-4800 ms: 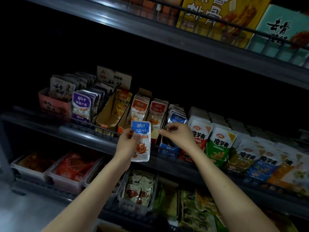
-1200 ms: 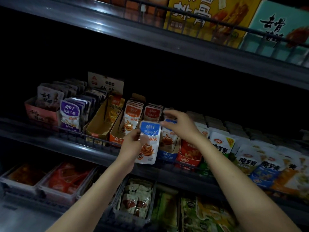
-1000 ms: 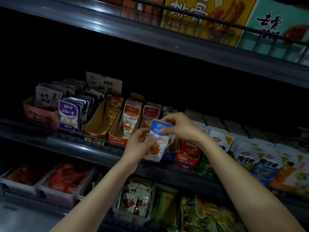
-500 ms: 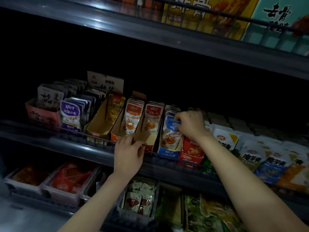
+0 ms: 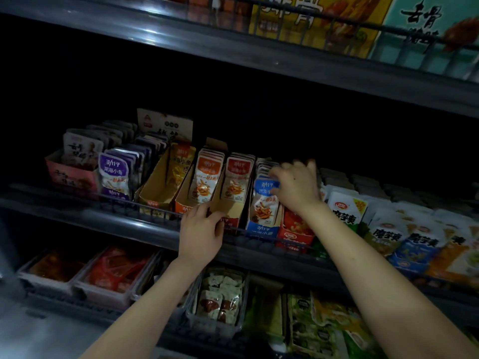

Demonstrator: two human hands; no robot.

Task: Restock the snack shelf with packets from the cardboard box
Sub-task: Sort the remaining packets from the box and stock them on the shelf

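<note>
Head view: one blue packet is in place on the snack shelf (image 5: pixel 145 224), with more to restock.
The right hand (image 5: pixel 298 187) curls its fingers round the top of the blue packet (image 5: pixel 263 203), which stands at the front of its row. The left hand (image 5: pixel 202 229) grips the lip of the neighbouring cardboard tray (image 5: pixel 233 212). The yellow tray (image 5: pixel 155 190) looks nearly bare, and no supply box is in sight.

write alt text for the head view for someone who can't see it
A right hand grips a blue packet at the front of its row on a dim shelf. The left hand holds the front edge of the tray beside it.
</note>
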